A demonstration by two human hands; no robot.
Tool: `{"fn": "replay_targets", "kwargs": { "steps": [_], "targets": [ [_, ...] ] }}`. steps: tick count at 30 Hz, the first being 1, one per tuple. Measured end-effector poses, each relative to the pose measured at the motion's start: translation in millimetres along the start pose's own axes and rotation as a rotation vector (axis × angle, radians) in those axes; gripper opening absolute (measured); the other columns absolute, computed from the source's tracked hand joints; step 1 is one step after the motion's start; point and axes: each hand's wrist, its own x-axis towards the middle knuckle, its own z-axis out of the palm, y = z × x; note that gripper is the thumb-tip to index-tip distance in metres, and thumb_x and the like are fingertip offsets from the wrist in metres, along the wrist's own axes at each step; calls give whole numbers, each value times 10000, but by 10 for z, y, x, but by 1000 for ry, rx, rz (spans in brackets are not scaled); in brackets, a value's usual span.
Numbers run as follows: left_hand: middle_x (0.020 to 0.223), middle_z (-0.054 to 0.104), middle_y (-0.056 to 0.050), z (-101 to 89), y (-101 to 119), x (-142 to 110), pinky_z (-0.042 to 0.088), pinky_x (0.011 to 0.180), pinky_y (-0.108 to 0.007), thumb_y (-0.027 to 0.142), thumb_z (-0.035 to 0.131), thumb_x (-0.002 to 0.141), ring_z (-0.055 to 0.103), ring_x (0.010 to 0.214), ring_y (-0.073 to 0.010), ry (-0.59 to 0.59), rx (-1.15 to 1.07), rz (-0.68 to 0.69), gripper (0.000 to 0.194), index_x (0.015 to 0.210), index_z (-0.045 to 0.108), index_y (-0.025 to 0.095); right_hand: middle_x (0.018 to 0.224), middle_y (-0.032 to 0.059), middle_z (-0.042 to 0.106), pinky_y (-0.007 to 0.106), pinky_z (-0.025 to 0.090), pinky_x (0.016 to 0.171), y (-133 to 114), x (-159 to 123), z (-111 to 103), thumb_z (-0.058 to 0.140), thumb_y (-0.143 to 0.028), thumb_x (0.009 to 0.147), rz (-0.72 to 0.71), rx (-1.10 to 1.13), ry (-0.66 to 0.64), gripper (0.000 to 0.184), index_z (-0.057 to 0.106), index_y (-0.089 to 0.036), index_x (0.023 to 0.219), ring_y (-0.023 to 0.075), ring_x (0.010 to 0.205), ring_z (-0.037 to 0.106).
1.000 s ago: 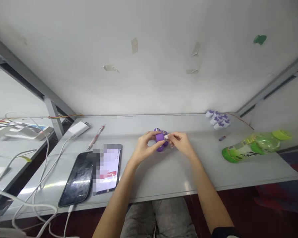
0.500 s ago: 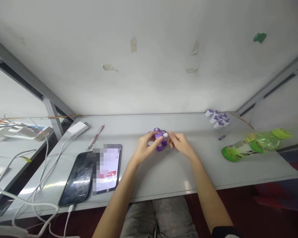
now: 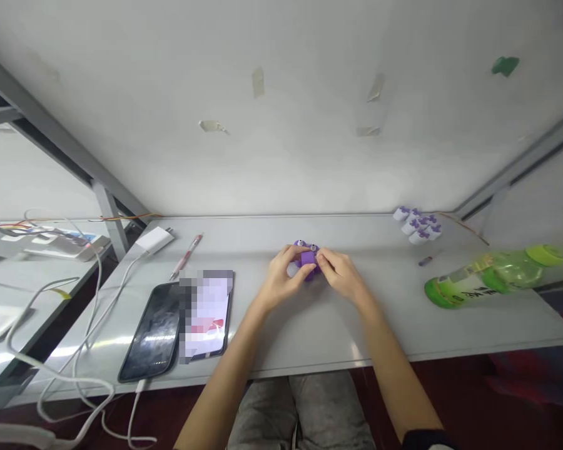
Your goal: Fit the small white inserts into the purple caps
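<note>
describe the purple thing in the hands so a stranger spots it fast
On the long white table, look between the black phone and green bottle. The left hand and right hand grip a purple plastic piece with a square block on top, unlike the white-and-purple pieces farther right.

Black smartphone (image 3: 152, 331) face-up at 8 o'clock, edge touching second phone (image 3: 206, 312), its screen pixelated. Pink pen (image 3: 186, 256) just above, at 10 o'clock. White charger (image 3: 154, 240) further left, white cable (image 3: 112, 300) trailing off desk edge. Green-capped plastic bottle (image 3: 490, 278) on its side at 3 o'clock. White-and-purple pieces (image 3: 417, 225) clustered at 2 o'clock against wall, small purple stick (image 3: 425, 261) just below. Tape scraps (image 3: 258, 82) on white wall (image 3: 309, 144) at 12 o'clock.
</note>
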Motion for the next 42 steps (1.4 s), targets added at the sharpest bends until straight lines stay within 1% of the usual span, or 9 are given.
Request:
{"fn": "replay_targets", "kwargs": {
  "steps": [4,7,11,19,22,26,30,35,42],
  "targets": [
    [905,718,-52,8,60,-8,541,756,-305,454,482,959,678,811,-169,29,-52,-170,313,1025,646,195,815,25,652,298,428,679,-81,-34,13,302,-412,1024,21,-10,-16,303,544,-240,961,196,747,607],
    [897,721,-60,19,69,-11,543,730,-298,500,442,968,684,817,-174,68,-117,-266,371,1010,642,190,960,54,681,319,452,753,-123,-53,40,297,-369,1022,-2,-52,-34,271,528,-239,1076,216,869,634],
    [1095,707,-85,65,22,-7,540,901,-348,479,539,930,687,940,-172,79,-211,-209,334,1103,606,202,1093,97,680,342,458,765,-90,-54,94,263,-366,1023,44,-121,-5,302,490,-236,1175,245,926,647],
    [1067,699,-102,109,36,-13,558,863,-359,470,650,859,682,963,-196,36,-341,-154,365,1084,575,191,787,54,670,311,402,642,-47,-20,90,234,-377,1020,105,-107,41,339,542,-240,979,220,674,613],
    [1048,707,-94,87,79,4,553,877,-355,509,597,888,679,939,-185,88,-346,-217,364,1058,604,187,848,62,675,312,413,683,-81,-33,61,258,-396,1023,42,-102,32,334,552,-248,965,228,755,632],
    [975,715,-74,43,92,27,553,876,-353,526,548,914,680,873,-169,105,-363,-309,372,998,636,175,1036,96,685,332,434,737,-113,-50,79,261,-395,1029,12,-164,7,329,548,-243,1080,258,911,647],
    [1049,704,-91,5,52,24,553,902,-356,495,659,848,678,966,-188,49,-410,-267,376,1049,607,182,1147,102,673,332,454,760,-82,-49,115,246,-386,1036,32,-161,51,348,519,-249,1201,252,952,653],
    [1143,680,-114,-28,-19,11,541,942,-373,455,607,895,668,1019,-197,-18,-379,-237,408,1199,578,184,1153,99,660,344,466,771,-28,-30,115,286,-340,1017,-12,-198,26,318,558,-253,1158,258,974,638],
    [1172,644,-111,59,-62,-3,488,1010,-430,335,558,920,615,1109,-234,-31,47,52,323,1220,617,230,940,67,675,327,433,694,11,-21,73,311,-341,997,42,-118,3,293,593,-261,993,229,798,609]
  ]
}}
